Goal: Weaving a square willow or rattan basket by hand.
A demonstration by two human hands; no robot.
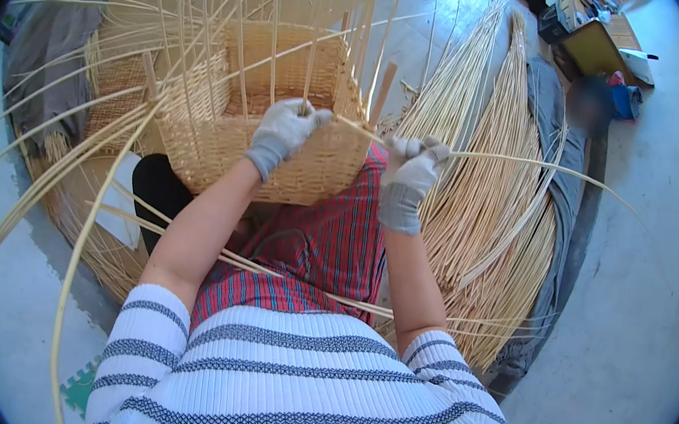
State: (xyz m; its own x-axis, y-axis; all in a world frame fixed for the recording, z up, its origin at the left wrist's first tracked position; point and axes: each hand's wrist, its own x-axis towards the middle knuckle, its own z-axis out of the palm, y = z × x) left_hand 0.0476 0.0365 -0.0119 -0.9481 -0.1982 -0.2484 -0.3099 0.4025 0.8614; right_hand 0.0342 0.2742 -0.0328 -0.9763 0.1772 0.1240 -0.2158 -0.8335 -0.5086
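Note:
A square basket [220,156] of pale woven cane rests before me, its upright stakes rising above the rim. My left hand [286,126], in a light grey glove, is closed at the near rim around the foot of a stake. Off the basket's right corner, my right hand [413,166], gloved too, grips a long thin cane strand [521,160]. This strand runs from the rim through my right fingers and arcs away to the right. Wooden corner posts [384,91] stick up from the basket. Many loose strands [83,183] fan out to the left.
Bundles of cane [480,228] lie on a dark grey cloth [580,197] to the right. Another woven piece [121,91] and a grey cloth [58,37] are at the left. Boxes and tools [585,39] sit at the far right. A red checked cloth [310,250] covers my lap.

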